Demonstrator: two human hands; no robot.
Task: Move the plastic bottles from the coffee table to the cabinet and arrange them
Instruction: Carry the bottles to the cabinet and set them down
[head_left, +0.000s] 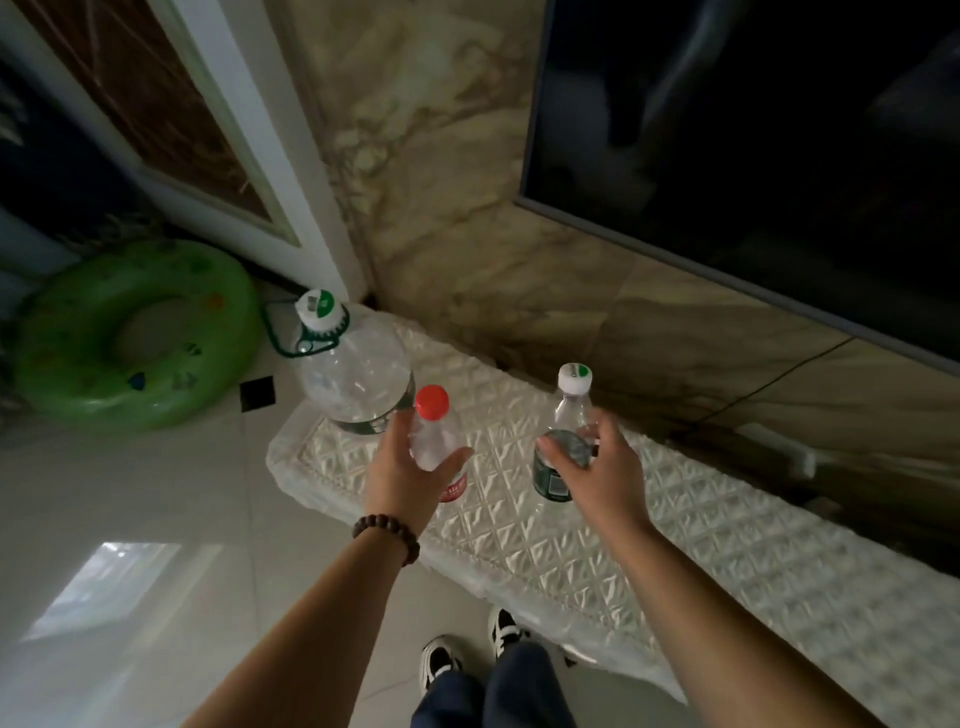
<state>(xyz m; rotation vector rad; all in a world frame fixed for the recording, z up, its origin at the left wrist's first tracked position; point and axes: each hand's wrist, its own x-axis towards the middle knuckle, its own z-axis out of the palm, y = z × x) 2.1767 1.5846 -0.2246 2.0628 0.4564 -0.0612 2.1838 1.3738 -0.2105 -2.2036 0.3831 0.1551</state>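
Note:
On the white quilted cabinet top (685, 525) stand three clear plastic bottles. A large jug (356, 371) with a white-and-green cap and green carry strap sits at the left end. Just right of the jug is a small red-capped bottle (432, 410), upright, with my left hand (400, 480) wrapped around its body, thumb on the right side. Further right, a small bottle with a white-and-green cap and a dark green label (571, 395) stands upright in my right hand (605, 483), thumb and fingers around its middle. The bases of both small bottles are at the cabinet surface.
A dark television (753, 130) hangs on the marble wall above the cabinet, with a cable running below it. A green inflatable swim ring (78, 364) lies on the tiled floor to the left. My feet in black-and-white shoes (441, 660) are by the cabinet's front edge.

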